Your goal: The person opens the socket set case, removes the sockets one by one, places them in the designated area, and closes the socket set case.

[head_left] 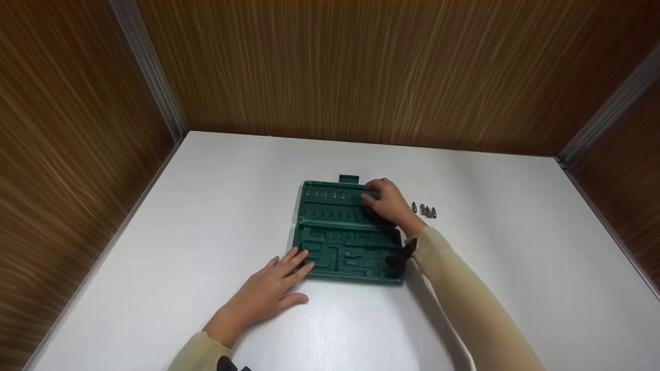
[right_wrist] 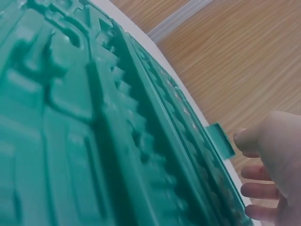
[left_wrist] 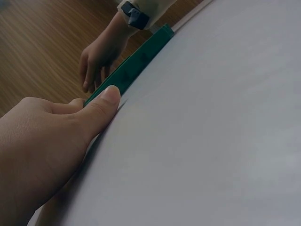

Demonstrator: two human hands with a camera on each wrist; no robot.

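Head view: green case (head_left: 346,242) under flat left fingers (head_left: 295,263) and curled right fingers (head_left: 372,196).

case (head_left: 340,226): green moulded plastic, slight sheen | table (head_left: 216,206): white, smooth, matt | walls (head_left: 330,67): wood-grain panels | bits (head_left: 425,210): shiny metal

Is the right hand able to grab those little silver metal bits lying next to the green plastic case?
Probably yes. The right hand rests on the open green plastic case, and the small silver metal bits lie just beside it on bare white table, nothing between.
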